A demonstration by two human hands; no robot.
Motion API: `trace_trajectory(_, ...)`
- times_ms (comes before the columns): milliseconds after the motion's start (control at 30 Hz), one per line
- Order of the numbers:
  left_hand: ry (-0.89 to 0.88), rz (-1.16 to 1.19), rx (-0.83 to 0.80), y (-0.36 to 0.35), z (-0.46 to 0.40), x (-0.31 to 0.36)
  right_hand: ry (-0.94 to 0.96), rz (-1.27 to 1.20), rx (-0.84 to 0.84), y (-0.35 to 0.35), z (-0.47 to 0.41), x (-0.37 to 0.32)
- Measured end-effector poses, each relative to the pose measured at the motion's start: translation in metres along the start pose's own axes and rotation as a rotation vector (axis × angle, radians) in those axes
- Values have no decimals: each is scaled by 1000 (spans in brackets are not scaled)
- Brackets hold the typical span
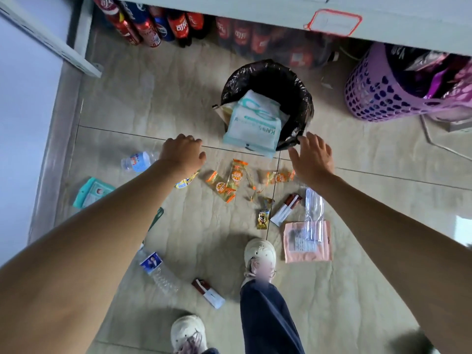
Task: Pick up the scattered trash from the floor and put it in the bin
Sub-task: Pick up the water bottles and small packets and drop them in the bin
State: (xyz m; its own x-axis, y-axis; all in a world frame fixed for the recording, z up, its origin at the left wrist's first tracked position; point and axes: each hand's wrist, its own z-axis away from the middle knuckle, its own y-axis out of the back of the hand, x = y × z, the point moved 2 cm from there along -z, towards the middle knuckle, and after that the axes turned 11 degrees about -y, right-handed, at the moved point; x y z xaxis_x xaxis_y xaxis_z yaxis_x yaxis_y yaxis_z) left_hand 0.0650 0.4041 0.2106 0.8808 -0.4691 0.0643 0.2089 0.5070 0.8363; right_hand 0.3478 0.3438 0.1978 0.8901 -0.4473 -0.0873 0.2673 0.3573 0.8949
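The bin (293, 80), lined with a black bag, stands on the tiled floor with a white and teal package (252, 123) leaning out of its near side. Trash lies in front of it: orange snack wrappers (226, 181), a pink pouch (307, 242), two clear bottles (138, 160) (159, 270), brown and white sachets (208, 292) (286, 208) and a teal packet (90, 191). My left hand (182, 152) hovers over the floor left of the bin, fingers curled, nothing visible in it. My right hand (311, 155) is spread open beside the bin's near rim.
Red and blue soda bottles (153, 24) line the floor under a shelf (255, 11) at the back. A purple basket (383, 93) full of packets stands to the right of the bin. My two feet in pale clogs (259, 255) are among the litter.
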Motion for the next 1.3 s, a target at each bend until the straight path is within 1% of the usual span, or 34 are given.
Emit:
trace_trajectory(100, -24, 13, 47, -21, 31, 7, 19, 30, 6, -24, 43, 4)
trace_trajectory(233, -104, 27, 74, -61, 77, 18, 18, 40, -43, -63, 105, 5)
trace_trajectory(333, -113, 56, 48, -108, 112, 23, -14, 31, -100, -104, 152, 2)
trace_trajectory(400, -112, 66, -2, -142, 135, 26, -18, 21, -145, -132, 180, 1)
trace_trajectory(533, -81, 144, -93, -214, 173, 35, -29, 19, -281, -196, 230, -2)
trace_trajectory(633, 32, 221, -69, -271, 194, 31, 30, 42, -363, -256, 259, -6)
trace_trajectory(700, 172, 241, 7, -301, 208, 18, 58, 49, -424, -295, 276, -10)
trace_trajectory(733, 287, 262, 72, -316, 215, 9, 74, 51, -448, -315, 283, -13)
trace_trajectory(800, 588, 359, 164, -343, 230, -11, 115, 70, -484, -351, 295, -23)
trace_trajectory(867, 861, 498, 159, -370, 240, -26, 154, 124, -496, -383, 303, -32)
trace_trajectory(933, 1019, 624, 113, -398, 243, -39, 159, 162, -487, -411, 309, -40)
trace_trajectory(1000, 1073, 751, 84, -422, 239, -47, 143, 169, -456, -434, 315, -47)
trace_trajectory(1067, 1076, 899, 78, -441, 231, -49, 116, 169, -419, -453, 320, -52)
trace_trajectory(1133, 1068, 1033, 144, -460, 221, -47, 121, 197, -349, -469, 324, -56)
trace_trajectory(1200, 1092, 1097, 241, -475, 213, -48, 170, 220, -275, -479, 325, -59)
trace_trajectory(1233, 1100, 1111, 248, -481, 209, -47, 195, 211, -257, -482, 324, -58)
trace_trajectory(1300, 1084, 1098, 177, -489, 204, -45, 216, 146, -273, -482, 322, -52)
